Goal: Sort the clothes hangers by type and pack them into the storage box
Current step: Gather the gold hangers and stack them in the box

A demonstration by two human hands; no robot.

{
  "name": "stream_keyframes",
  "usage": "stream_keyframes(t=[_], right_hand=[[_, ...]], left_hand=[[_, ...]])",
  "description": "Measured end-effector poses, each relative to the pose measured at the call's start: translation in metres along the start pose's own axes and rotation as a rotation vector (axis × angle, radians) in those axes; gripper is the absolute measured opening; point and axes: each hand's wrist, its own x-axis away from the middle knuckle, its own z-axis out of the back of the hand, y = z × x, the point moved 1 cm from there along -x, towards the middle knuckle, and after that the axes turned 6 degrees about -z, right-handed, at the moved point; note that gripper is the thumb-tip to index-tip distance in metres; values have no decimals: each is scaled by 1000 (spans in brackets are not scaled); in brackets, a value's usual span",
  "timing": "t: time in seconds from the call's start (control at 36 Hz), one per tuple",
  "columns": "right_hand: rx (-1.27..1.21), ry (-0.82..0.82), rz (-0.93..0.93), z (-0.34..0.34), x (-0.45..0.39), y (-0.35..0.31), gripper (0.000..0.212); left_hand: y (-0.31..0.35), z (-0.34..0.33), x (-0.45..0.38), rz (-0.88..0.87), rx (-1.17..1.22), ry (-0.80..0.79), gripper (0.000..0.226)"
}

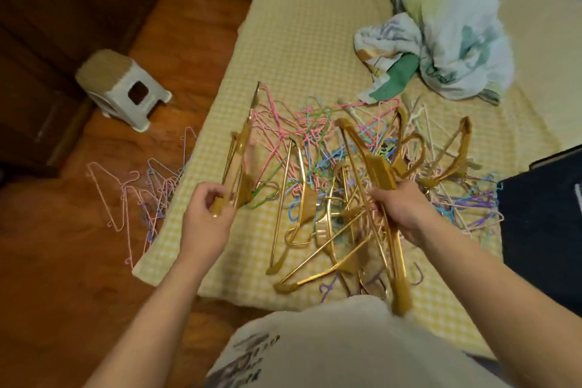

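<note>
A: What takes up the most room?

B: The bed with its yellow checked cover (315,51), running from twelve o'clock down past the middle. Left of it, from seven to ten o'clock, is the wooden floor (78,261).

A: And on the bed?

B: A crumpled heap of pale printed cloth (447,38) at one o'clock. At three o'clock a dark blue object (541,224) lies against the cover's edge; I cannot tell what it is. In the centre sprawls the tangle of thin wire hangers (302,129), pink, blue, green, purple and white, with loose gold hangers (299,198) lying on and among them.

A: Anything off the bed?

B: A white plastic stool (126,88) at ten o'clock, tipped on its side. At eight o'clock a smaller scatter of pink and purple wire hangers (141,192) lies on the floor, just beside the bed.

A: The hands?

B: The right hand (406,211), at four o'clock of centre, has its fingers curled round a bunch of gold hangers (378,167) that fans up over the pile and down toward the person's pale shirt (315,340). The left hand (208,214), at seven o'clock of centre, pinches the lower end of a stack of gold hangers (239,154) that rises toward twelve.
</note>
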Motion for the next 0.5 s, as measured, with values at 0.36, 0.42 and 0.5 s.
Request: stream_keyframes(t=[0.36, 0.42, 0.5], right_hand=[[907, -319, 414, 112, 27, -24, 24], [950, -354, 490, 107, 31, -24, 42], [877, -412, 516, 102, 38, -27, 44]], left_hand=[[56, 7, -11, 205, 190, -340, 24], [59, 10, -17, 252, 257, -411, 27], [65, 13, -23, 339, 407, -537, 27]])
